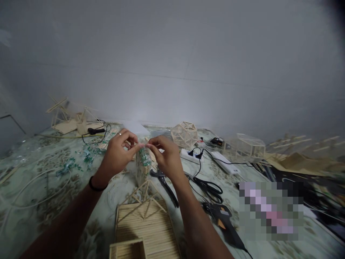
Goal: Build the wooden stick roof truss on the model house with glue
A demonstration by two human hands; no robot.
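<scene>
My left hand (120, 148) and my right hand (166, 154) meet with thumbs and forefingers pinched, fingertips almost touching. Whatever lies between them is too small to make out. Directly beneath the fingertips stands a clear plastic packet (145, 162) of thin wooden sticks with green print; I cannot tell whether the fingers touch it. Nearer to me lies a model made of wooden sticks (147, 226), with a flat slatted base, a triangular frame at its far end and a small box-like part in front. Black-handled pliers (168, 189) rest beside my right wrist.
Right of my forearm are black scissors (208, 189) and a glue gun (225, 223) with its cord. Power strips (190, 155) and a stick-built dome (185, 133) stand farther back. Green-printed scraps (87, 157) lie at left, before more stick frames (67, 122). One patch at right is pixelated.
</scene>
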